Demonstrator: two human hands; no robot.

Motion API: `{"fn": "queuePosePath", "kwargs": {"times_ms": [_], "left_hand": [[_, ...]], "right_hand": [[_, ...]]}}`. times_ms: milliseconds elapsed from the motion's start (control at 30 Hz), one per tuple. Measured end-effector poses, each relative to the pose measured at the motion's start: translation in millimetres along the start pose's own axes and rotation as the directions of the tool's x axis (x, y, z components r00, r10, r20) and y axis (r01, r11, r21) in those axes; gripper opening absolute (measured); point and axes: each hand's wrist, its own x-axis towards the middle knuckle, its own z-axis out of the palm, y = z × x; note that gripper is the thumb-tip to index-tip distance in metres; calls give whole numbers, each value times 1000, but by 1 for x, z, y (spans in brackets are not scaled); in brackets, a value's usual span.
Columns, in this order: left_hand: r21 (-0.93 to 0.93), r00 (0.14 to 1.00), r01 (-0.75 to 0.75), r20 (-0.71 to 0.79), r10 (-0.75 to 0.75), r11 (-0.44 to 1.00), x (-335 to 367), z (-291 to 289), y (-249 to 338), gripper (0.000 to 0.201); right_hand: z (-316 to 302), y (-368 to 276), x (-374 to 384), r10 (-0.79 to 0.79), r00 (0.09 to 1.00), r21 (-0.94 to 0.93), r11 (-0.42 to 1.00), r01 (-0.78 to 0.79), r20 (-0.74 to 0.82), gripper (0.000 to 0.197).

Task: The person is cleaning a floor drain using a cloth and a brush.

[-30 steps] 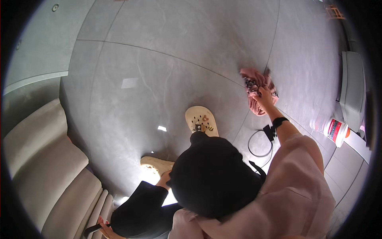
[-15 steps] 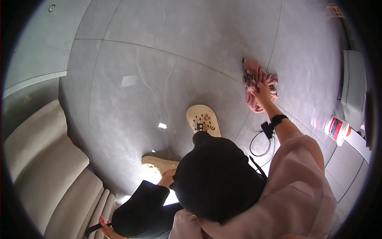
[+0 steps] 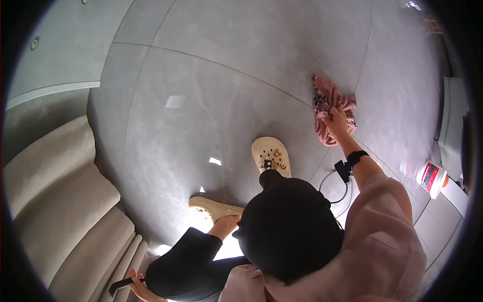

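On the grey tiled floor lies a bunched pink cloth (image 3: 326,93) with a dark patterned edging. My right hand (image 3: 338,122) presses down on it, its fingers closed into the folds; a black band with a small box and a cable circles that wrist. Down at the lower left, beside my bent knee, my left hand (image 3: 142,289) grips a slim black object (image 3: 119,286), perhaps a phone. Part of that hand is hidden behind the black trouser leg.
My cream clogs (image 3: 270,151) stand on the floor (image 3: 226,90). A beige cushioned seat (image 3: 60,201) runs along the left, below a pale panel (image 3: 55,55). At the right are a white tub with a red label (image 3: 430,177) and a grey box-like thing (image 3: 453,121).
The whole view has shifted, so most things sit farther right in it. My right hand stays on the cloth, whose folds look slightly different. The black object is still in my left hand.
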Motion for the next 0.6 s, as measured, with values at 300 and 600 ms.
{"fn": "queuePosePath", "kwargs": {"times_ms": [300, 600], "left_hand": [[-215, 988, 128, 114, -105, 968, 26, 2, -17, 28], [-228, 976, 216, 59, -208, 949, 11, -11, -19, 29]], "right_hand": [[40, -116, 79, -50, 994, -20, 998, 52, 102, 29], [33, -82, 49, 54, 994, 126, 991, -43, -91, 30]]}}
